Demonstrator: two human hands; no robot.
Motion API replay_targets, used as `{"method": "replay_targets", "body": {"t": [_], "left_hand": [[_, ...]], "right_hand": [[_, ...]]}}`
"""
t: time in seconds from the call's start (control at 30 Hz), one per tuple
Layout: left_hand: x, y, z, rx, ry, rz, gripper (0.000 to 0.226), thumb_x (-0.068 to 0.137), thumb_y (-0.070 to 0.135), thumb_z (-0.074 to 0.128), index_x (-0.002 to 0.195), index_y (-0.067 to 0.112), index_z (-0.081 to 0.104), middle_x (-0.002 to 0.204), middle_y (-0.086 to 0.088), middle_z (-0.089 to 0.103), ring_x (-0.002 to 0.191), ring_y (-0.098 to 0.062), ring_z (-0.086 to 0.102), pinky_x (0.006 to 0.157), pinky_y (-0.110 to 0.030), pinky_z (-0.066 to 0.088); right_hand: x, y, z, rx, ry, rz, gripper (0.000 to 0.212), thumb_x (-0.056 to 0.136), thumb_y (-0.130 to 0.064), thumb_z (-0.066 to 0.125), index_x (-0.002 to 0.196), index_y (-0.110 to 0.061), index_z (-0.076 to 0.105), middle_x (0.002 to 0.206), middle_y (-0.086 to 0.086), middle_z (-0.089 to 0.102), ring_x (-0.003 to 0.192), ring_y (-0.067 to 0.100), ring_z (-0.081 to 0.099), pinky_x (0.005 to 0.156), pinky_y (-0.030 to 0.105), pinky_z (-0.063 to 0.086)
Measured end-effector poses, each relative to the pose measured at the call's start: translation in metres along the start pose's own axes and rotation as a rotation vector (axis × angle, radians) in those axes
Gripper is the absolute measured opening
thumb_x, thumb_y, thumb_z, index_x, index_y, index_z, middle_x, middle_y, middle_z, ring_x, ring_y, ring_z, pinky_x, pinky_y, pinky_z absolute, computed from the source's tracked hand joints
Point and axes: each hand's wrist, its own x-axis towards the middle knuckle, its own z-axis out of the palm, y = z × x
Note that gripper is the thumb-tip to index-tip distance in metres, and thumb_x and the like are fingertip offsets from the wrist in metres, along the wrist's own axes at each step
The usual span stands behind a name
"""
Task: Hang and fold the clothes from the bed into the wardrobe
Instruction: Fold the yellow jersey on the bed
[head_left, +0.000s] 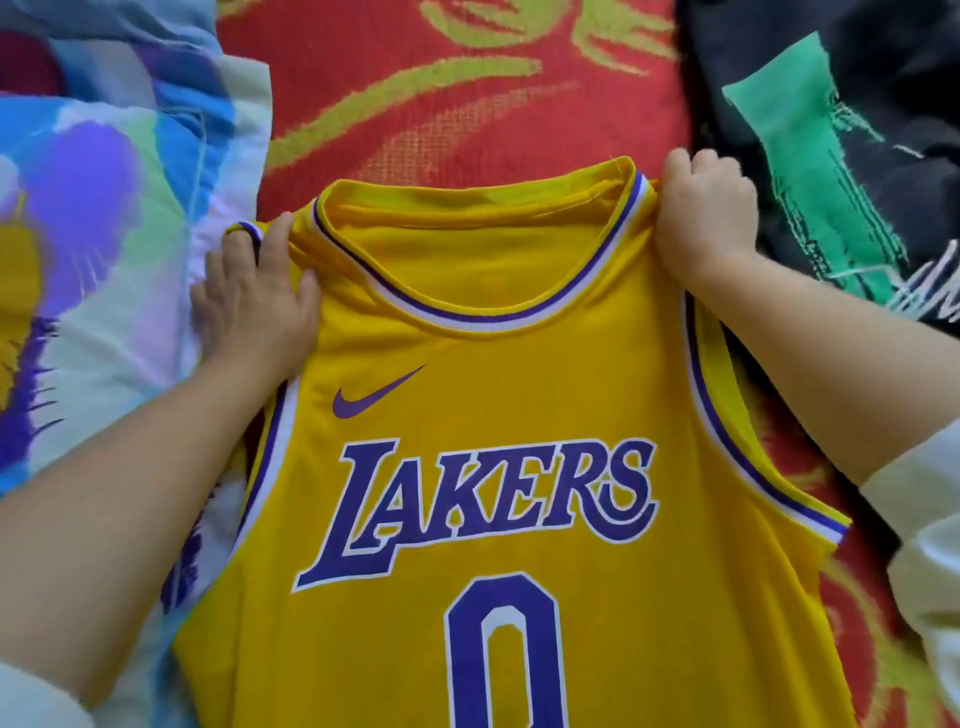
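Jersey time: a yellow sleeveless basketball jersey with purple and white trim (498, 467) lies face up on the red patterned bedspread (467, 104). The left hand (254, 301) pinches one shoulder strap, fingers partly spread; the right hand (706, 208) is fisted tight round the other. Looks like spreading before the fold, so next comes squaring the sides. It reads "LAKERS", number 0, purple Nike swoosh.

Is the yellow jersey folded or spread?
Spread: the jersey lies front up, lettering fully visible, with the left hand and right hand at its shoulder straps.
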Motion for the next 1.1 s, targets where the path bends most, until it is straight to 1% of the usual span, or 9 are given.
{"method": "replay_targets", "body": {"t": [0.23, 0.37, 0.53, 0.6, 0.7, 0.83, 0.93, 1.03, 1.1], "left_hand": [[0.001, 0.007, 0.006, 0.085, -0.017, -0.043, 0.062, 0.084, 0.035, 0.027, 0.142, 0.012, 0.031, 0.134, -0.03, 0.033, 0.12, -0.043, 0.033, 0.092, -0.048, 0.027], [0.001, 0.012, -0.001, 0.064, -0.107, -0.077, 0.052, 0.096, 0.024, 0.039, 0.146, 0.017, 0.024, 0.14, -0.026, 0.026, 0.128, -0.039, 0.026, 0.1, -0.046, 0.024], [-0.02, 0.003, -0.015, -0.384, -0.104, -0.1, 0.071, 0.088, 0.02, 0.054, 0.148, 0.014, 0.016, 0.147, -0.019, 0.027, 0.135, -0.031, 0.027, 0.107, -0.041, 0.024], [-0.052, 0.001, -0.017, -0.499, -0.014, -0.137, 0.074, 0.085, 0.018, 0.056, 0.147, 0.007, 0.018, 0.146, -0.019, 0.031, 0.134, -0.031, 0.031, 0.109, -0.036, 0.026], [-0.123, 0.007, -0.013, -0.312, -0.059, -0.233, 0.067, 0.09, 0.02, 0.053, 0.146, 0.005, 0.019, 0.15, -0.019, 0.021, 0.139, -0.031, 0.02, 0.112, -0.037, 0.013], [-0.223, 0.01, -0.001, 0.011, -0.125, 0.188, 0.061, 0.078, 0.031, 0.046, 0.129, -0.001, 0.049, 0.139, -0.028, 0.039, 0.13, -0.044, 0.036, 0.104, -0.058, 0.018], [-0.288, -0.01, 0.004, 0.054, -0.252, 0.033, 0.065, 0.081, 0.037, 0.041, 0.137, 0.004, 0.043, 0.148, -0.021, 0.029, 0.138, -0.036, 0.025, 0.11, -0.052, 0.007], [-0.342, -0.037, 0.001, 0.032, -0.268, -0.212, 0.062, 0.092, 0.034, 0.042, 0.144, 0.005, 0.027, 0.153, -0.019, 0.015, 0.142, -0.034, 0.012, 0.113, -0.046, 0.006], [-0.369, -0.044, -0.006, -0.004, -0.286, -0.245, 0.063, 0.093, 0.026, 0.051, 0.144, 0.002, 0.024, 0.152, -0.023, 0.012, 0.141, -0.037, 0.01, 0.113, -0.044, 0.008]], "right_hand": [[0.007, -0.005, 0.015, 0.075, 0.018, 0.11, 0.036, 0.097, -0.005, 0.022, 0.13, 0.002, 0.035, 0.127, 0.028, 0.038, 0.115, 0.04, 0.038, 0.083, 0.048, 0.029], [-0.002, -0.001, 0.003, 0.367, 0.05, 0.232, 0.037, 0.097, -0.009, 0.024, 0.13, 0.002, 0.037, 0.134, 0.025, 0.035, 0.118, 0.037, 0.04, 0.092, 0.042, 0.033], [-0.055, 0.003, -0.01, 0.432, -0.115, 0.081, 0.051, 0.096, -0.008, 0.035, 0.144, -0.002, 0.02, 0.152, 0.025, 0.003, 0.142, 0.034, 0.009, 0.113, 0.031, 0.013], [-0.099, -0.001, -0.005, 0.381, -0.052, -0.063, 0.049, 0.091, -0.004, 0.039, 0.139, 0.005, 0.031, 0.147, 0.034, 0.013, 0.138, 0.046, 0.013, 0.113, 0.043, 0.015], [-0.181, -0.011, 0.008, 0.359, 0.025, -0.287, 0.045, 0.085, -0.014, 0.04, 0.121, 0.009, 0.052, 0.131, 0.04, 0.04, 0.12, 0.056, 0.038, 0.099, 0.055, 0.028], [-0.281, -0.013, 0.023, 0.227, -0.2, -0.483, 0.05, 0.083, -0.03, 0.037, 0.119, -0.004, 0.06, 0.126, 0.027, 0.053, 0.115, 0.047, 0.049, 0.091, 0.056, 0.034], [-0.325, 0.03, 0.03, 0.204, -0.296, -0.227, 0.057, 0.092, -0.038, 0.028, 0.122, 0.0, 0.058, 0.129, 0.031, 0.049, 0.115, 0.054, 0.047, 0.089, 0.063, 0.039], [-0.366, 0.081, 0.026, 0.203, -0.366, 0.223, 0.056, 0.095, -0.037, 0.031, 0.144, -0.01, 0.028, 0.153, 0.017, 0.015, 0.141, 0.035, 0.015, 0.111, 0.049, 0.015], [-0.393, 0.103, 0.021, 0.229, -0.436, 0.307, 0.055, 0.098, -0.029, 0.034, 0.148, -0.014, 0.016, 0.156, 0.01, 0.004, 0.143, 0.027, 0.004, 0.113, 0.044, 0.009]]}}
